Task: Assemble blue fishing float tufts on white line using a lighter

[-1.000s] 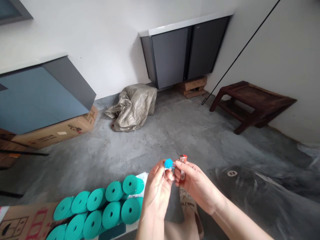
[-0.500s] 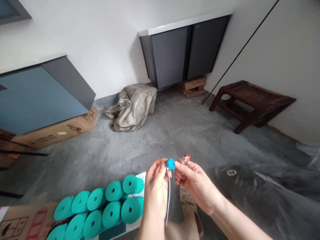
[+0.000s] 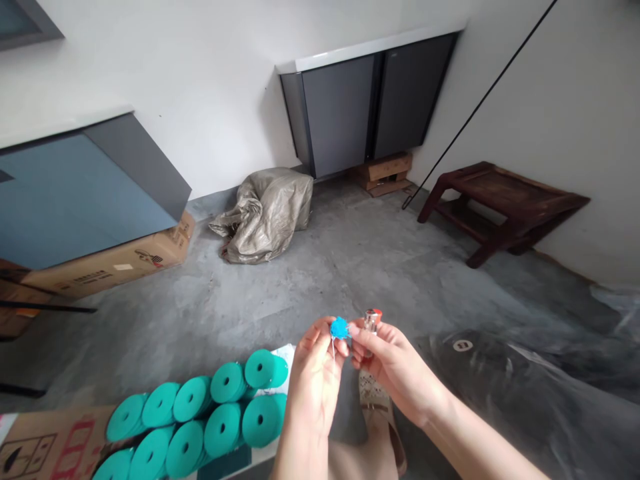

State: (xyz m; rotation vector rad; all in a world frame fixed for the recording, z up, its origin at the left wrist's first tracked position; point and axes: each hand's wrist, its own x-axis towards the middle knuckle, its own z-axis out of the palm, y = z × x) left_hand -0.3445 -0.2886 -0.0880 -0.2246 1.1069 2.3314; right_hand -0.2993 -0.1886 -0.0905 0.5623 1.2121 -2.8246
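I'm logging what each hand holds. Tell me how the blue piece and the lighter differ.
The blue piece is small, rounded and blue, with a thin white string hanging from it; the lighter is longer, upright and red with a metal top. The blue piece is pinched at the left hand's fingertips; the lighter sits deeper in the right hand. Both are held close together above the floor.

You've got a bright blue piece [image 3: 339, 327] with a thin white string [image 3: 332, 347] pinched in your left hand [image 3: 316, 380], and a lighter [image 3: 371, 323] with a red-orange cap and clear body in your right hand [image 3: 395, 370]. Teal discs [image 3: 200, 417] with dark centre holes sit in rows. The floor [image 3: 320, 280] is mottled grey, the sack [image 3: 265, 213] dull beige, the cabinet [image 3: 370, 100] dark grey with a white top, the bench [image 3: 500, 203] dark reddish brown.
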